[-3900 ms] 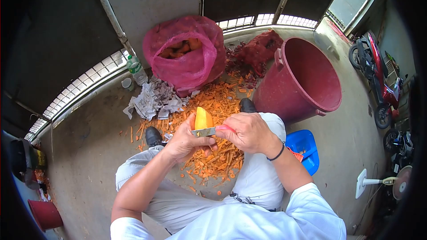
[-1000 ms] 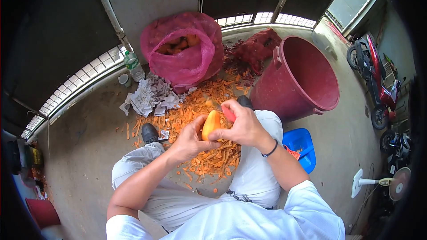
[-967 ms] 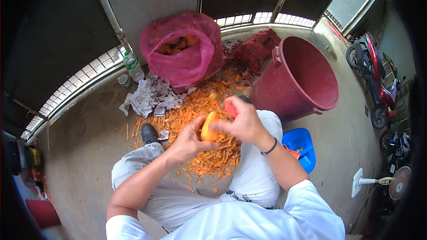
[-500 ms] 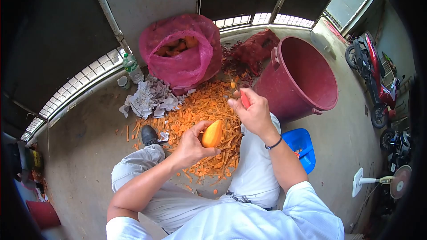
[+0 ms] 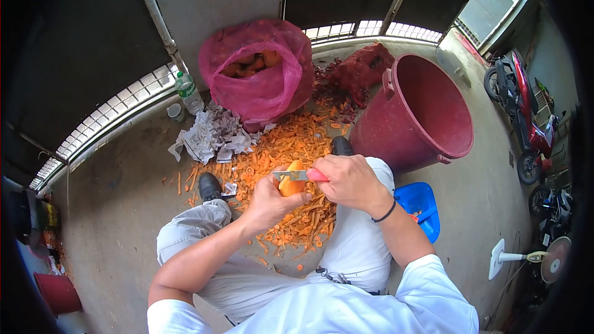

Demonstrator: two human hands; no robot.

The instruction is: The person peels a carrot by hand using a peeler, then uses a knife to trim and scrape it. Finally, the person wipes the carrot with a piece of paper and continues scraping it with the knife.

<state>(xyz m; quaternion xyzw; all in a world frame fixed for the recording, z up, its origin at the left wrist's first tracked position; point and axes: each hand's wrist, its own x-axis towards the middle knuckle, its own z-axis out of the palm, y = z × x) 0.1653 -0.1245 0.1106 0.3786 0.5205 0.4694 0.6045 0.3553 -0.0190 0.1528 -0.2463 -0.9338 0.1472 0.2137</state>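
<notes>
My left hand [image 5: 270, 203] is wrapped around a peeled orange carrot [image 5: 291, 187], which points away from me. My right hand [image 5: 350, 179] grips a red-handled peeler [image 5: 299, 175]; its flat metal blade lies across the upper part of the carrot. Fingers cover most of the handle. Below both hands, a heap of carrot peelings [image 5: 297, 142] and round cut ends spreads over the floor between my feet.
Beyond the heap stands a pink mesh sack [image 5: 266, 86] of carrots. Around it are crumpled paper [image 5: 213, 133], a plastic bottle [image 5: 189, 93], a dark red sack [image 5: 362, 71] and a large red bin [image 5: 396, 124]. A blue container [image 5: 427, 207] sits right of my leg.
My right hand has come down and left, bringing the peeler blade onto the carrot. The left hand still holds the carrot in nearly the same spot. The view has shifted slightly.
</notes>
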